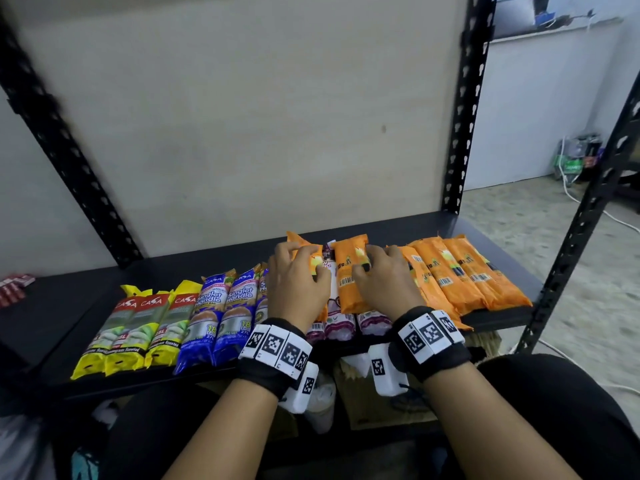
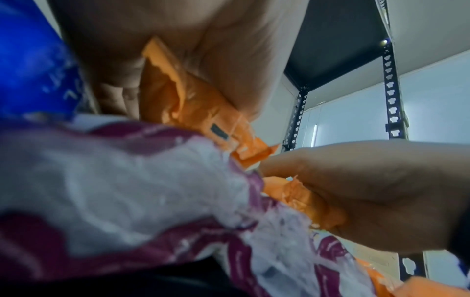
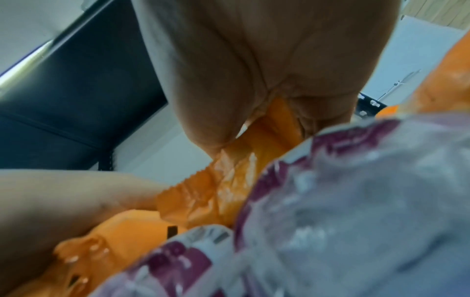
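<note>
On the black shelf point(image 1: 166, 268), two orange packs lie on top of purple-and-white packs point(image 1: 337, 327). My left hand point(image 1: 294, 282) curls its fingers over the left orange pack point(image 1: 302, 244). My right hand point(image 1: 384, 278) grips the middle orange pack point(image 1: 348, 275) by its right side, thumb on the front. In the left wrist view the left orange pack point(image 2: 183, 100) sits between palm and fingers above a purple-and-white pack point(image 2: 127, 180), and the right hand point(image 2: 368, 191) holds its pack beside it. The right wrist view shows the middle orange pack point(image 3: 229, 180) under the palm, with a purple-and-white pack point(image 3: 356, 201) below.
Yellow CASA packs point(image 1: 135, 327) and blue Singlet Handle packs point(image 1: 225, 306) lie in rows to the left. More orange packs point(image 1: 460, 275) fill the shelf's right end. Red boxes point(image 1: 14, 285) sit at far left. Black perforated uprights point(image 1: 460, 133) frame the shelf; a cardboard box point(image 1: 381, 414) stands below.
</note>
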